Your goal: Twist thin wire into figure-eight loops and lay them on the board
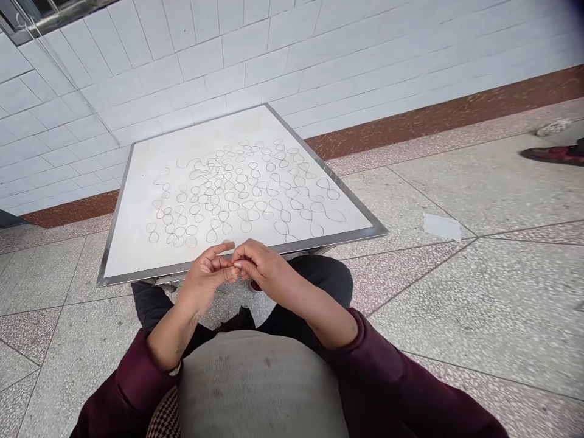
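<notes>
Dozens of thin dark wire loops [237, 194] lie scattered across the white top of the bench [137, 277], which has a metal rim. Many are twisted into figure-eight shapes, and some link or overlap in a loose, tangled spread. They crowd the middle of the top, and the strands are too fine to show where one loop ends and the next begins.

Just beyond the near edge of the bench, the left hand [205, 277] and right hand [267, 267] come together, their fingertips [233, 271] meeting in a tight pinch. Anything held between them is hidden or too small to make out, though the fingers look closed rather than spread. Both hands hover over dark trousers [319, 283], below the near edge and apart from the loops.

Maroon sleeves [365, 359] reach towards the bench, and a grey cloth [260, 389] covers the body below the view. On the floor [456, 304] to the right of the bench, a shoe [552, 155] is cut off by the frame edge. A tiled wall [205, 67] rises behind the bench.
</notes>
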`<state>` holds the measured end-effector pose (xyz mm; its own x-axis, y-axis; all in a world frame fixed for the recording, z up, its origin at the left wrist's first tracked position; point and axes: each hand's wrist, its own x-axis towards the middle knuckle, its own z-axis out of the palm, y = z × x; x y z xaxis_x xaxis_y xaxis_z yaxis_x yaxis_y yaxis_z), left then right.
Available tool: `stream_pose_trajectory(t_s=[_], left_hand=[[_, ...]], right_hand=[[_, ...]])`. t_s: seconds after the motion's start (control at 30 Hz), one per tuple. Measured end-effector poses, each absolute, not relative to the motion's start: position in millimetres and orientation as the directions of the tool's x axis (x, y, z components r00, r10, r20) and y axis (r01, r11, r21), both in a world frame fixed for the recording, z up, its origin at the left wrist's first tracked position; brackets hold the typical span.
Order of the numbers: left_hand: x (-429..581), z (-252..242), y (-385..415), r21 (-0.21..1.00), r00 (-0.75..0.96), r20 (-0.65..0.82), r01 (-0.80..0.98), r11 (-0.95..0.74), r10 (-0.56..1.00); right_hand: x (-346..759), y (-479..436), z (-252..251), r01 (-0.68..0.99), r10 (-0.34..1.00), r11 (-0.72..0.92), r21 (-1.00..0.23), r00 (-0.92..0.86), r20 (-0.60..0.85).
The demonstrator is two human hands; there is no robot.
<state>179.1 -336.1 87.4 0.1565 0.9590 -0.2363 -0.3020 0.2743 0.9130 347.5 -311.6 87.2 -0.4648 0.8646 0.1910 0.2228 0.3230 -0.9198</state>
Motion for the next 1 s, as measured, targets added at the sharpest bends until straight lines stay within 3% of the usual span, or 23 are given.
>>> stream_pose_trajectory(t_s=[0.33,0.57,0.77,0.93,1.0], left_hand=[[203,70,-315,0.801,0.069,-0.392,-0.465,0.377,0.917],[207,69,-314,0.831,0.028,-0.327,-0.466,0.302,0.944],[210,66,-315,0.824,0.063,-0.316,-0.477,0.307,0.947],[206,67,-321,0.881,0.044,-0.205,-0.427,0.204,0.978],[202,67,-324,0.900,0.027,-0.143,-0.412,0.141,0.989]], right_hand=[[346,-284,64,0.369,0.919,0.293,-0.882,-0.364,0.153],[351,-279,64,0.263,0.905,0.211,-0.941,-0.417,0.087],[346,-292,59,0.332,0.961,0.230,-0.915,-0.226,0.159],[346,-296,66,0.110,0.947,-0.039,-0.993,-0.314,-0.072],[344,-295,69,0.038,0.927,-0.088,-0.995,-0.363,-0.096]])
